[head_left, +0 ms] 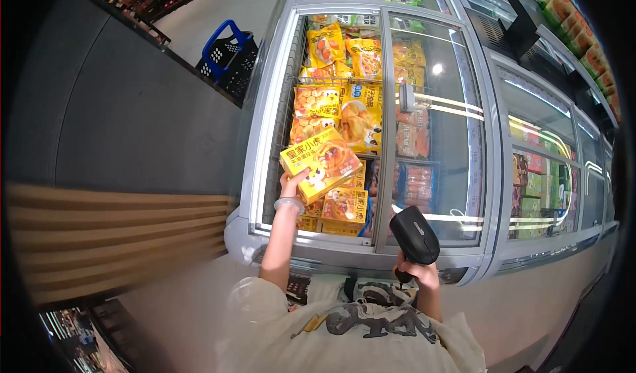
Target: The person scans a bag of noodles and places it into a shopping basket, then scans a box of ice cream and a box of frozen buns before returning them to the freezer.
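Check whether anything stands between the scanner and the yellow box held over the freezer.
Nothing visible does. The left hand holds the yellow box over the open side of the freezer; the right hand holds the scanner above the glass lid, which lies below both.

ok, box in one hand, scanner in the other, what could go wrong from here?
1. The left hand holds the yellow box by its lower edge over the open freezer; it could slip onto the packs below.
2. The scanner in the right hand hangs above the glass lid; glare may spoil a read, or it could knock the glass.
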### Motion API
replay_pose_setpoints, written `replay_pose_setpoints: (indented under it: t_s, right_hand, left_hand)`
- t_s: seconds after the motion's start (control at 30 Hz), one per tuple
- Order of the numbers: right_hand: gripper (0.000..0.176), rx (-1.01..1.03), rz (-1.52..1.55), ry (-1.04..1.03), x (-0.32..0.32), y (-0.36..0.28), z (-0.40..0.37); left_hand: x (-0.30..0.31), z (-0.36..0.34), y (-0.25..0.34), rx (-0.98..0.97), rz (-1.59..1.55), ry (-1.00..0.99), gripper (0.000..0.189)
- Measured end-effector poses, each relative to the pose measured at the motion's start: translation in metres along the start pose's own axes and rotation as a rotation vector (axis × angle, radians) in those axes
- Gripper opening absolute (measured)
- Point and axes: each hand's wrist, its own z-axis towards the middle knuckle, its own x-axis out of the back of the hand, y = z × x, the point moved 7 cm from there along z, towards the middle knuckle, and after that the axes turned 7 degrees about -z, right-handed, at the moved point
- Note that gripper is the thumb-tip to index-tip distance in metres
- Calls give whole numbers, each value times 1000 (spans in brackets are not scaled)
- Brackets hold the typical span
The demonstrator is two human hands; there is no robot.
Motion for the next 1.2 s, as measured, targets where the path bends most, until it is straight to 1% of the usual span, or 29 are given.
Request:
replay_pose_setpoints:
  t_s: [0.03, 0.1, 0.13, 0.17, 0.2, 0.27, 0.37, 0.4, 0.47, 0.57, 0.6, 0.67, 0.77, 0.83, 0.9, 0.97, 1.0, 1.07, 1.1, 1.13, 1.2]
  right_hand:
    - [41, -7, -7, -9, -4, -2, -3]
    - [45, 19, -139, -19, -5, 4, -9]
    - [47, 30, -207, -23, -5, 9, -15]
    - [52, 39, -192, -39, -5, 11, -19]
    - [44, 29, -130, -41, -8, 9, -26]
    - [31, 30, -4, -35, -14, -1, -35]
    - [31, 47, -21, 3, -8, 0, -49]
    - [31, 60, -59, 37, -4, 1, -53]
    - [31, 78, -119, 112, 2, 6, -60]
    - [31, 94, -28, 55, -4, -10, -69]
    - [31, 100, -37, 70, -2, -7, -70]
    - [31, 103, -67, 94, 1, -2, -72]
    - [33, 137, -67, 49, 0, 1, -73]
    - [35, 160, -75, 32, 0, -1, -73]
    - [36, 170, -80, 34, -3, -6, -73]
    - [38, 148, -102, 83, 0, -5, -74]
    - [39, 133, -115, 105, 2, -3, -75]
    - [40, 171, -49, 59, -2, -5, -75]
    - [41, 186, -15, 37, -3, -6, -75]
    - [41, 191, -67, 44, -4, -6, -76]
    - [41, 210, -172, 58, -6, -6, -79]
  left_hand:
    - [-2, -18, 7, 36, -120, -71, 50]
    - [-10, -52, 20, 110, -365, -214, 49]
    - [-7, -65, 26, 86, -405, -200, 48]
    - [-8, -78, 32, 100, -414, -184, 47]
    - [-9, -90, 35, 116, -423, -172, 46]
    - [-10, -102, 40, 68, -448, -220, 47]
    - [-5, -113, 34, 67, -499, -320, 50]
    - [-6, -117, 29, 72, -517, -418, 53]
    - [-8, -125, 20, 83, -599, -447, 54]
    - [-7, -131, 14, 39, -640, -548, 52]
    - [-10, -141, 19, 3, -614, -579, 50]
    - [-20, -155, 31, -93, -584, -716, 48]
    - [-20, -155, 28, -121, -551, -953, 59]
    - [-29, -165, 27, -50, -718, -1026, 59]
    - [-33, -167, 26, 2, -813, -1029, 59]
    - [-33, -162, 22, 39, -838, -955, 59]
    - [-33, -157, 18, 42, -781, -860, 58]
    - [-38, -151, 16, 52, -672, -660, 58]
    - [-49, -156, 18, 95, -635, -648, 56]
    - [-61, -159, 21, 137, -598, -639, 55]
    - [-77, -152, 25, 115, -589, -558, 52]
